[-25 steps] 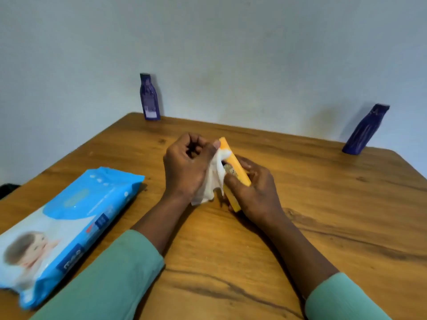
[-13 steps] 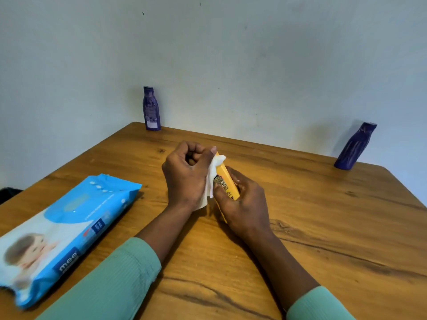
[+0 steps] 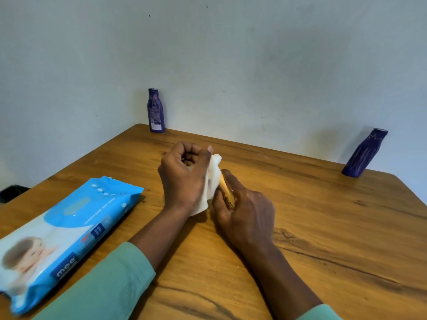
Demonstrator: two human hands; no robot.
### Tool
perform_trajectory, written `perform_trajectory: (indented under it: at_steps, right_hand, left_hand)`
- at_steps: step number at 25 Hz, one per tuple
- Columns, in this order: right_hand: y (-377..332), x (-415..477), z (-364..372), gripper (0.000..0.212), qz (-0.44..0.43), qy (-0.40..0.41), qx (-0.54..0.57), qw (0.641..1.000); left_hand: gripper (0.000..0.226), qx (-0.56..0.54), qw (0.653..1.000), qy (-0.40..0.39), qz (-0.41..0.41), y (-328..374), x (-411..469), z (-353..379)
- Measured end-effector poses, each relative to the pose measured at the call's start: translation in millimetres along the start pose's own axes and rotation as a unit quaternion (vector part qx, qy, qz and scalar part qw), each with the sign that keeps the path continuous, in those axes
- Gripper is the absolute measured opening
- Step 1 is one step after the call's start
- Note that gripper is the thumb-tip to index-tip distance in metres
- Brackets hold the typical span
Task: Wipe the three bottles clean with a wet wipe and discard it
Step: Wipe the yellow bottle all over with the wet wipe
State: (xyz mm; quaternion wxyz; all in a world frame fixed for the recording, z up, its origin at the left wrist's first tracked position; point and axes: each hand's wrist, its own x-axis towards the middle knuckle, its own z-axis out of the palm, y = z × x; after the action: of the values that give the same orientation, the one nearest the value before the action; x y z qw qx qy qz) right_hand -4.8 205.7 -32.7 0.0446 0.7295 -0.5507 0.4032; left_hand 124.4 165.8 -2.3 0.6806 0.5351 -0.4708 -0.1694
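Note:
My right hand (image 3: pixel 242 209) grips a small yellow bottle (image 3: pixel 227 194) above the middle of the wooden table (image 3: pixel 335 239); only a narrow strip of the bottle shows between the hands. My left hand (image 3: pixel 184 176) holds a white wet wipe (image 3: pixel 211 185) bunched in its fist and pressed against the bottle's left side and top. A purple bottle (image 3: pixel 156 111) stands upright at the far left corner by the wall. Another purple bottle (image 3: pixel 364 153) stands at the far right edge of the table.
A blue pack of baby wet wipes (image 3: pixel 64 234) lies flat on the table at the near left, close to my left forearm. A pale wall rises right behind the table's far edge. A dark object (image 3: pixel 11 192) sits low beyond the left edge.
The wipe has slid up and over the yellow bottle, which now shows far less than before. My view has tilted up, so both hands sit lower in frame.

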Motion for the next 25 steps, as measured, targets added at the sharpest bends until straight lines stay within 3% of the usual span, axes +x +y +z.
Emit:
perform_trajectory:
  at_steps: [4, 10, 12, 16, 20, 25]
  right_hand:
    - [4.7, 2.0, 0.4, 0.06, 0.026, -0.027, -0.063, 0.997]
    - [-0.8, 0.4, -3.7, 0.049, -0.018, -0.111, -0.076, 0.991]
    - [1.1, 0.4, -2.6, 0.051, -0.007, -0.125, -0.084, 0.989]
    - [10.0, 1.2, 1.4, 0.054, 0.043, -0.14, -0.075, 0.986]
    - [14.4, 2.3, 3.7, 0.053, 0.058, -0.162, -0.053, 0.984]
    - [16.6, 3.4, 6.4, 0.058, 0.065, -0.164, -0.014, 0.984]
  left_hand:
    - [0.018, 0.044, 0.997, -0.059, 0.003, -4.2, -24.5, 10.9]
    - [0.018, 0.102, 0.986, 0.01, -0.128, -22.2, 11.5, -8.1]
    - [0.017, 0.139, 0.984, -0.01, -0.115, -22.1, 7.8, -9.8]
    - [0.014, 0.219, 0.971, -0.097, -0.01, -15.1, -12.2, -12.9]
    - [0.013, 0.214, 0.96, -0.179, 0.01, -17.7, -21.9, -19.5]
    - [0.018, 0.244, 0.96, -0.13, -0.04, -22.4, 3.2, -12.7]
